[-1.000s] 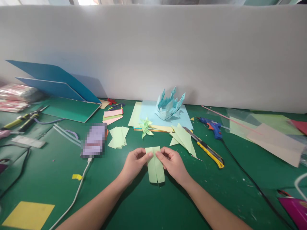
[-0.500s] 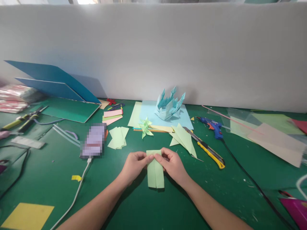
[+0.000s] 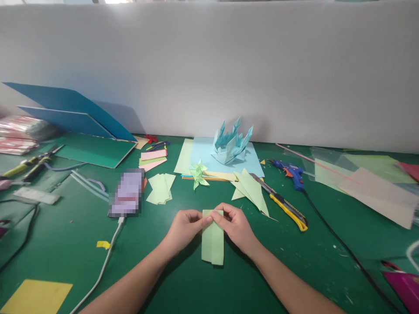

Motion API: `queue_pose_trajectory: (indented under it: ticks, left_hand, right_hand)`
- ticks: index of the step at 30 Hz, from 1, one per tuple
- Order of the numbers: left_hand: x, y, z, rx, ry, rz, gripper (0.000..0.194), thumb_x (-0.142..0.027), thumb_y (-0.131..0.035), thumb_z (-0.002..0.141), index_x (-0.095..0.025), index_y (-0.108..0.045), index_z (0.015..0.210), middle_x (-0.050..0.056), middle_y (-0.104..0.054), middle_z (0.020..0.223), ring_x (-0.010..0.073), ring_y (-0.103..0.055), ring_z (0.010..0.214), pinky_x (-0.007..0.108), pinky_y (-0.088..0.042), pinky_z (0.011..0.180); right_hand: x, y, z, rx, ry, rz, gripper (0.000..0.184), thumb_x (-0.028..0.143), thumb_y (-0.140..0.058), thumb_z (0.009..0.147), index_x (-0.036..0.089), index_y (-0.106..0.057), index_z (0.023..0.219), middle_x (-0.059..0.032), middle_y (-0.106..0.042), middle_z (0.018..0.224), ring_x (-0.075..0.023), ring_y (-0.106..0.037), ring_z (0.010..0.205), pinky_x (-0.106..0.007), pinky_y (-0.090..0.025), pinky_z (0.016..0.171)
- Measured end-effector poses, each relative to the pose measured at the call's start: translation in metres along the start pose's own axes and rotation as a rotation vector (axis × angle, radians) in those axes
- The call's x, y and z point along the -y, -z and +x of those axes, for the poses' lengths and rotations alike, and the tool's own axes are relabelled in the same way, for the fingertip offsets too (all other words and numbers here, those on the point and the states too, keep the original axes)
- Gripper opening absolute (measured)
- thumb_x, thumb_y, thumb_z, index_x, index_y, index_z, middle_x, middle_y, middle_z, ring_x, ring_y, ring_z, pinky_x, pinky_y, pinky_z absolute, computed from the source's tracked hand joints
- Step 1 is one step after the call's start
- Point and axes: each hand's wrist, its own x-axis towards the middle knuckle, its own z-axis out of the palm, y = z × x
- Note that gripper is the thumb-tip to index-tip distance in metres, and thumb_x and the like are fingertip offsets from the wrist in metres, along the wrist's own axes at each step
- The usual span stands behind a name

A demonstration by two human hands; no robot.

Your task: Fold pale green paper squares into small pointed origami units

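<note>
A folded strip of light green paper [image 3: 212, 246] is held upright at the centre of the head view, with a seam down its middle. My left hand [image 3: 187, 227] pinches its upper left part, thumb on the front. From the other side my right hand [image 3: 236, 226] grips the upper right part, its thumb next to the left one. The fingertips behind the paper are hidden. Beyond the hands lie a green paper flower [image 3: 199, 174], a pile of green paper pieces [image 3: 161, 188] and some folded green sheets [image 3: 250, 192].
A blue folded-paper bowl [image 3: 229, 146] stands on light blue paper [image 3: 199, 152] at the back. To the right are a yellow utility knife [image 3: 288, 211] and a blue glue gun [image 3: 291, 172] with a black cord. A phone [image 3: 127, 192] on a white cable lies left, near yellow paper [image 3: 37, 296].
Both hands have brought the folded green paper slightly lower and a touch to the right. Its lower edge now looks uneven, the right half hanging lower. The grip stays the same.
</note>
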Motion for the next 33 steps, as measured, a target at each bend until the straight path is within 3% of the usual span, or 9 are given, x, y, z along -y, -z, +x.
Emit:
queue_pose_trajectory:
  ticks: [6, 12, 20, 25, 27, 30, 33]
  left_hand:
    - [-0.002, 0.001, -0.001, 0.059, -0.035, 0.085, 0.045, -0.054, -0.057, 0.067, -0.018, -0.042, 0.047, -0.008, -0.033, 0.047, 0.0068, -0.025, 0.047, 0.023, -0.021, 0.047]
    - [0.001, 0.003, 0.000, 0.126, 0.003, 0.108, 0.046, -0.054, -0.055, 0.070, -0.017, -0.044, 0.046, -0.006, -0.037, 0.045, 0.0069, -0.030, 0.045, 0.022, -0.023, 0.046]
    - [-0.006, 0.008, -0.002, 0.244, 0.154, -0.040, 0.043, -0.055, -0.068, 0.057, -0.012, -0.061, 0.058, 0.000, -0.058, 0.052, 0.0135, -0.058, 0.052, 0.024, -0.043, 0.054]
    - [-0.011, 0.021, -0.002, 0.483, 0.204, -0.004, 0.038, -0.048, -0.070, 0.062, -0.010, -0.069, 0.067, 0.008, -0.070, 0.067, 0.0139, -0.062, 0.058, 0.026, -0.049, 0.061]
    - [-0.011, 0.025, 0.000, 0.455, 0.158, 0.042, 0.041, -0.051, -0.067, 0.065, -0.010, -0.069, 0.067, 0.008, -0.070, 0.067, 0.0142, -0.062, 0.059, 0.027, -0.049, 0.062]
    - [-0.009, 0.026, 0.004, 0.319, 0.071, -0.016, 0.050, -0.060, -0.062, 0.066, -0.010, -0.067, 0.070, 0.007, -0.068, 0.066, 0.0151, -0.062, 0.062, 0.027, -0.049, 0.063]
    - [-0.005, 0.018, 0.003, 0.185, 0.011, -0.135, 0.052, -0.054, -0.073, 0.057, -0.011, -0.066, 0.085, 0.006, -0.068, 0.077, 0.0143, -0.059, 0.066, 0.024, -0.046, 0.061]
  right_hand:
    - [-0.001, -0.001, 0.000, -0.074, 0.061, -0.066, 0.032, 0.045, -0.057, 0.074, 0.018, -0.049, 0.060, 0.0076, -0.031, 0.049, -0.0070, -0.028, 0.046, -0.020, -0.024, 0.042]
    - [0.002, -0.001, -0.001, -0.189, 0.108, -0.059, 0.030, 0.043, -0.056, 0.074, 0.018, -0.048, 0.060, 0.0070, -0.034, 0.050, -0.0072, -0.029, 0.046, -0.020, -0.025, 0.041]
    - [0.000, 0.005, 0.004, -0.415, 0.168, -0.073, 0.030, 0.045, -0.058, 0.073, 0.018, -0.052, 0.061, 0.0084, -0.029, 0.048, -0.0076, -0.025, 0.043, -0.021, -0.023, 0.040]
    - [0.001, 0.011, 0.007, -0.523, 0.197, -0.089, 0.032, 0.047, -0.058, 0.074, 0.018, -0.052, 0.061, 0.0083, -0.029, 0.048, -0.0080, -0.026, 0.044, -0.021, -0.025, 0.041]
    - [0.002, 0.012, 0.007, -0.524, 0.201, -0.100, 0.032, 0.046, -0.057, 0.075, 0.018, -0.051, 0.061, 0.0084, -0.029, 0.048, -0.0080, -0.025, 0.043, -0.022, -0.025, 0.041]
    - [0.004, 0.008, 0.004, -0.492, 0.203, -0.114, 0.030, 0.044, -0.057, 0.075, 0.018, -0.051, 0.061, 0.0079, -0.031, 0.048, -0.0083, -0.027, 0.044, -0.022, -0.026, 0.041]
    - [0.005, -0.001, 0.000, -0.397, 0.204, -0.138, 0.028, 0.041, -0.054, 0.078, 0.019, -0.052, 0.061, 0.0058, -0.038, 0.051, -0.0089, -0.032, 0.045, -0.022, -0.029, 0.043]
